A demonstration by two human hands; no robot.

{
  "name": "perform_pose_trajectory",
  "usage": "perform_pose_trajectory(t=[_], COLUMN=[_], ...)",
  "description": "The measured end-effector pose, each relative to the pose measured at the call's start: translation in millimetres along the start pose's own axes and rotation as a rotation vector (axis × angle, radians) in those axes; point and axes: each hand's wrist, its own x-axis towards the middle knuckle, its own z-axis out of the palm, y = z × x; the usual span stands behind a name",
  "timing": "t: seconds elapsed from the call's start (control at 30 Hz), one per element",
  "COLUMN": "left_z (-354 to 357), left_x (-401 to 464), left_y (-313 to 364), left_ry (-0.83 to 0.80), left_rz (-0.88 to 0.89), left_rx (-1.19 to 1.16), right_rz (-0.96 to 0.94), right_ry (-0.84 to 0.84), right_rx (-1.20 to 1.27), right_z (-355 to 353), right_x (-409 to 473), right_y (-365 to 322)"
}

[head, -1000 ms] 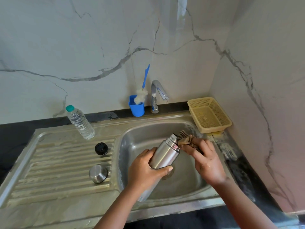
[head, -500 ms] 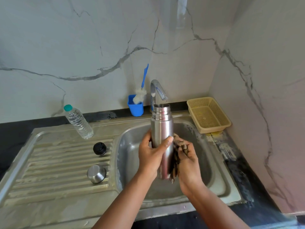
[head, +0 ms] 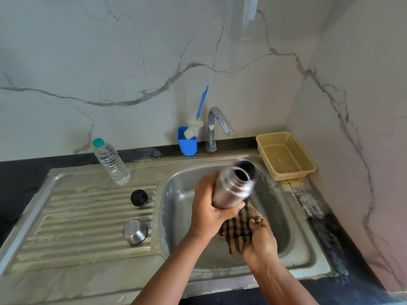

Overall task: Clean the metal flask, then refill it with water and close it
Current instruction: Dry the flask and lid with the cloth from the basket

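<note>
Steel flask (head: 231, 188), upright before, now tilts in the left hand (head: 211, 208); right hand (head: 259, 241) grips the cloth (head: 239, 230).

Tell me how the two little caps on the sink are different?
The black cap is dark and dull; the steel cap is shiny silver. The black cap lies farther back, nearer the water bottle; the steel cap lies closer to the person. The steel cap looks a bit bigger and smooth, while the black cap has a bumpy edge. Both are round, rest on the ribbed drainboard, and no hand touches them.
</note>
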Motion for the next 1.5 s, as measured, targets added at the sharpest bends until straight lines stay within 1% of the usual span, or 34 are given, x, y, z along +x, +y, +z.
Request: perform_pose_trajectory(t=[0.03,0.07,0.1,0.13,0.23,0.33,0.4,0.43,0.5,0.6,0.73,0.93,1.07,1.33,1.5], left_z=[-6.4,-12.7,-18.9,-27.4,-61.3,-109.3,-147.4,-165.4,-202.6,-245.6,-277.2,-290.7,-289.6,-294.1,-293.1], left_x=[-2.0,-5.9,-10.8,-15.5,-18.2,-6.8,1.8,6.0,9.4,1.7,-15.1,-34.6,-40.2,-47.0,-50.9], left_y=[-7.2,-13.9,-16.7,-19.5,-12.6,-6.7,-5.9,-6.5,-17.0,-46.9,-80.7,-109.7,-114.1,-115.8,-112.2], left_ry=[-0.057,-0.103,-0.119,-0.101,0.061,0.274,0.387,0.415,0.451,0.495,0.507,0.467,0.451,0.380,0.375], left_rz=[0.043,0.044,0.011,-0.037,-0.225,-0.280,-0.295,-0.305,-0.332,-0.378,-0.440,-0.489,-0.497,-0.497,-0.493], left_rx=[0.115,0.167,0.156,0.109,-0.113,-0.241,-0.240,-0.212,-0.121,-0.016,0.062,0.071,0.069,0.085,0.078], right_rz=[-0.017,-0.036,-0.054,-0.061,-0.034,-0.017,0.000,0.002,0.009,0.025,0.023,0.024,0.027,0.010,0.009], right_ry=[-0.011,-0.024,-0.039,-0.051,-0.033,0.020,0.059,0.076,0.105,0.100,0.090,0.090,0.067,0.091,0.090], right_rx=[-0.013,-0.026,-0.040,-0.047,-0.052,-0.058,-0.058,-0.060,-0.065,-0.085,-0.114,-0.117,-0.107,-0.117,-0.114], right_z=[2.5,5.2,7.8,10.9,12.8,11.7,11.2,11.1,13.1,16.1,23.5,32.9,37.1,34.3,32.8], right_x=[-1.6,-2.5,-3.4,-2.7,2.9,6.0,9.7,11.1,13.0,15.1,15.1,10.9,6.4,2.2,2.5], right_y=[-1.9,-4.1,-6.6,-7.5,-7.7,0.4,10.8,15.0,26.0,42.6,64.8,92.5,103.0,111.9,113.4])
